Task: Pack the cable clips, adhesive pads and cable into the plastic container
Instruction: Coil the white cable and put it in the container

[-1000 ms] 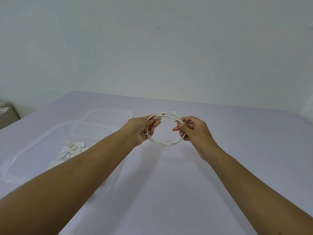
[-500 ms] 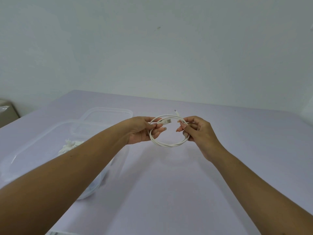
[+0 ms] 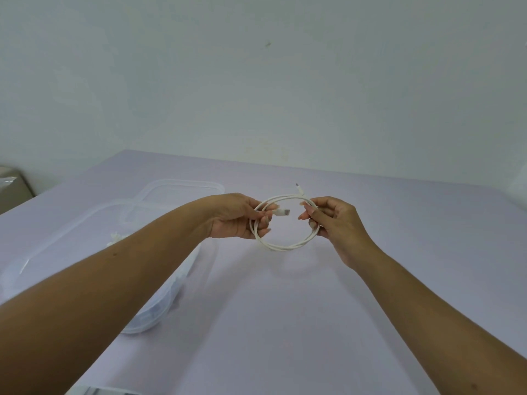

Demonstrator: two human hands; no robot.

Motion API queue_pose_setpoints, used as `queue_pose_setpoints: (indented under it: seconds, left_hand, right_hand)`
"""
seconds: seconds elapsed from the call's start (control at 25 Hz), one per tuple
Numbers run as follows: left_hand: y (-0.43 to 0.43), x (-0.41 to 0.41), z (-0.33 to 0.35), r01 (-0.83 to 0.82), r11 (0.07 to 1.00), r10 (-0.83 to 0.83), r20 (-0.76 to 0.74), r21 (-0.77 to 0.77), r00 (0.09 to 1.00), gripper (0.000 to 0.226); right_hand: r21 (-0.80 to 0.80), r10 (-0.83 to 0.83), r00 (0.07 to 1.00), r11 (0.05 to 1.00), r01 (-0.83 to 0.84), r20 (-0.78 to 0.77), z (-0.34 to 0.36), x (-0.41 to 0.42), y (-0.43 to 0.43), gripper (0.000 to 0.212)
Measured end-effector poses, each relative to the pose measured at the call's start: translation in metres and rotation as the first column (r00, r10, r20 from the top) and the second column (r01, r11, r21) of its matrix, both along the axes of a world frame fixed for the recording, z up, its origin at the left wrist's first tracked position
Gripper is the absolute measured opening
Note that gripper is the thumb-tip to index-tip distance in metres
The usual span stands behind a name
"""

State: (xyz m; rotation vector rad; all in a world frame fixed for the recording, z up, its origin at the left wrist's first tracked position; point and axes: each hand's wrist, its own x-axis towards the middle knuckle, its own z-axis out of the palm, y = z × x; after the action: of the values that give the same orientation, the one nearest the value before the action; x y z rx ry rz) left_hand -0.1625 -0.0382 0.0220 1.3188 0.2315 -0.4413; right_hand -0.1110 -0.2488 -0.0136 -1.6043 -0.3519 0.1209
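Note:
A white cable is coiled into a loop and held above the lilac table between both hands. My left hand pinches the loop's left side, with the USB plug poking right from its fingers. My right hand grips the loop's right side, and the small plug end sticks up behind it. The clear plastic container sits at the left, mostly hidden by my left forearm. A few white cable clips show inside it. I cannot make out any adhesive pads.
The container's clear lid lies flat behind it on the table. A pale wall rises behind the table's far edge. A brown box stands off the table at the far left.
Both hands have shifted slightly right with the coil. The left fingers have slid along it, so the USB plug now sticks out inside the loop.

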Motion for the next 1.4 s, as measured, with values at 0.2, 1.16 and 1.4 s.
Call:
queue_pose_setpoints:
  seconds: [0.2, 1.16, 1.4]
  left_hand:
    - [0.002, 0.005, -0.002, -0.318, 0.937, 0.337, 0.128, -0.143, 0.933, 0.029]
    - [0.211, -0.158, 0.003, -0.429, 0.627, 0.37, 0.236, 0.65, 0.899, 0.029]
    - [0.207, -0.142, -0.015, -0.144, -0.111, -0.064, 0.137, 0.983, 0.988, 0.014]
  right_hand:
    - [0.381, 0.145, 0.912, 0.924, 0.013, -0.383, 0.004, 0.003, 0.003, 0.017]
    - [-0.408, 0.383, 0.882, 0.784, -0.467, -0.275, 0.02, -0.09, 0.236, 0.021]
    - [-0.57, 0.392, 0.844, 0.623, -0.536, -0.365, 0.01, -0.099, 0.248, 0.023]
